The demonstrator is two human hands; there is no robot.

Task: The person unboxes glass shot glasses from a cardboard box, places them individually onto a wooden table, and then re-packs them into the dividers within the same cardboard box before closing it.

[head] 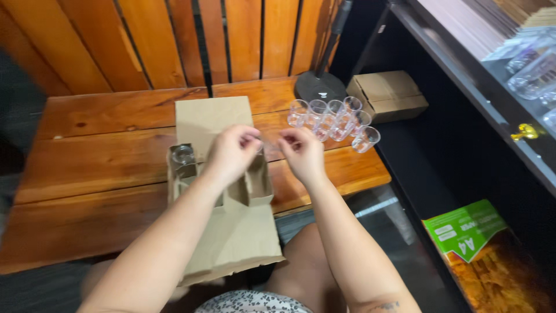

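Observation:
Both my hands hover over an open brown cardboard box (231, 232) with divided cells on a wooden table (104, 156). My left hand (231, 152) and my right hand (302, 152) together pinch a small clear glass (270, 145) between their fingertips, above the box's right cells. One clear glass (183, 155) stands in the box's far-left cell. Several more small clear glasses (336, 119) stand grouped on the table to the right of my hands.
A black round lamp base (320, 86) stands at the table's far right corner. A closed cardboard box (387, 95) lies beyond the table's right edge. A dark shelf unit (463, 87) runs along the right, with a green paper package (466, 229) below.

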